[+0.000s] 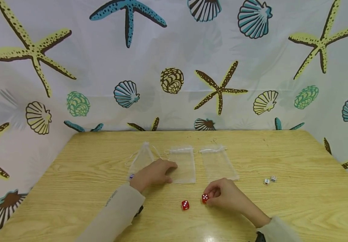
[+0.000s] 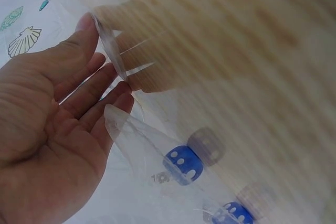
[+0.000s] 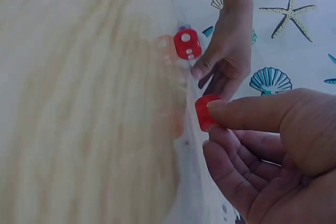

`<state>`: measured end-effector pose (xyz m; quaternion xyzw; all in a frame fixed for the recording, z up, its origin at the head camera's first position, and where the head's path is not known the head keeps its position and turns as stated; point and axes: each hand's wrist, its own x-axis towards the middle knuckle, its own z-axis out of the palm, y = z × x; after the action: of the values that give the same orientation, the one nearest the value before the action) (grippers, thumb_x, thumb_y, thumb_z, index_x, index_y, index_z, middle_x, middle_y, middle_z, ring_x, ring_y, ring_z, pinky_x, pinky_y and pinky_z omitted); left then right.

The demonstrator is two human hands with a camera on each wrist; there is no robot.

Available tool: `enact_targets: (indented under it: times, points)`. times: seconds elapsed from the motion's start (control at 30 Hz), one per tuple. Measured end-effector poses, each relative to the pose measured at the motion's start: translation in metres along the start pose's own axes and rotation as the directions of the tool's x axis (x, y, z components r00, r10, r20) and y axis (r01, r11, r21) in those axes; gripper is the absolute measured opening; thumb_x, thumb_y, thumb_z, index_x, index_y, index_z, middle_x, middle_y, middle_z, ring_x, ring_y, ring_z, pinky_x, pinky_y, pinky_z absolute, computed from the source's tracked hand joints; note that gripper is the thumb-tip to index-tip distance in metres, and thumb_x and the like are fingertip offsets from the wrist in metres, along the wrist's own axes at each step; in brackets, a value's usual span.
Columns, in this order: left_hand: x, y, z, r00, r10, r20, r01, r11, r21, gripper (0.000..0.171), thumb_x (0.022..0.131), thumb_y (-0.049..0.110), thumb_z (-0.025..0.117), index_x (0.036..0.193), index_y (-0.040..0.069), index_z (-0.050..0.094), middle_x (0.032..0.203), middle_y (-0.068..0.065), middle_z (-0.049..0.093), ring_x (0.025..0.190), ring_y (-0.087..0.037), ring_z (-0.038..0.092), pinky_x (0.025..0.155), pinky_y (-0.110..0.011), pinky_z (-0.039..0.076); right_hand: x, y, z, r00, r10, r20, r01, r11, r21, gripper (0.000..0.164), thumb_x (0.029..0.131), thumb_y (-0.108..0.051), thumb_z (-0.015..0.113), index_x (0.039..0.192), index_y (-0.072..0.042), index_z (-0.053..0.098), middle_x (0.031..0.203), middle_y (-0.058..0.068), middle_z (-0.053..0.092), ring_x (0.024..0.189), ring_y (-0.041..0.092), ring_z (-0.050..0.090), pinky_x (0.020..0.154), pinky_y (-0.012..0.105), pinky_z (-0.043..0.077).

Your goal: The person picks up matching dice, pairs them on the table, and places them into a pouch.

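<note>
Head view: right hand pinches a red die; left-sleeve print illegible.

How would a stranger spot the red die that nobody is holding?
On the wooden table, find the person's right hand, which pinches a red die. Just left of that in the head view lies the loose red die. It is the only red one that no fingers touch.

White-pipped red dice, blue dice, starfish-patterned white cloth, wood-grained table
</note>
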<state>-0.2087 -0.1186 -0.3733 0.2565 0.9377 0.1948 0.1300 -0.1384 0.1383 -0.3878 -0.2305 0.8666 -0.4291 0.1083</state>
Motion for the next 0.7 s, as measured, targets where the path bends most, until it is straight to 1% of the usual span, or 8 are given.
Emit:
enact_targets:
  times: [0.33, 0.53, 0.7]
  points:
    - [0.003, -0.001, 0.001, 1.0, -0.015, 0.007, 0.015, 1.0, 0.0, 0.046, 0.086, 0.009, 0.069, 0.13, 0.002, 0.057, 0.133, -0.012, 0.057, 0.127, -0.028, 0.05, 0.107, -0.042, 0.039, 0.008, -0.013, 0.019, 0.998, -0.042, 0.055, 0.041, 0.999, 0.019, 0.013, 0.073, 0.002, 0.073, 0.084, -0.004, 0.07, 0.071, -0.003, 0.06, 0.061, 0.003, 0.053, 0.056, 0.018, 0.046]
    - [0.004, -0.002, 0.002, 1.0, -0.021, 0.007, 0.021, 1.0, -0.001, 0.046, 0.086, 0.009, 0.069, 0.13, 0.002, 0.057, 0.134, -0.012, 0.057, 0.127, -0.028, 0.05, 0.107, -0.042, 0.039, 0.008, -0.017, 0.026, 0.997, -0.027, 0.073, 0.025, 0.999, 0.029, 0.013, 0.073, 0.001, 0.076, 0.083, -0.004, 0.07, 0.07, -0.004, 0.059, 0.061, 0.002, 0.053, 0.056, 0.016, 0.045]
    - [0.004, -0.002, 0.003, 1.0, -0.027, 0.008, 0.027, 1.0, 0.002, 0.046, 0.086, 0.009, 0.07, 0.13, 0.003, 0.057, 0.134, -0.012, 0.057, 0.128, -0.028, 0.049, 0.108, -0.042, 0.038, 0.007, -0.017, 0.028, 0.997, -0.015, 0.082, 0.011, 0.999, 0.042, 0.015, 0.073, 0.001, 0.077, 0.084, -0.004, 0.069, 0.071, -0.003, 0.058, 0.062, 0.002, 0.053, 0.056, 0.016, 0.045]
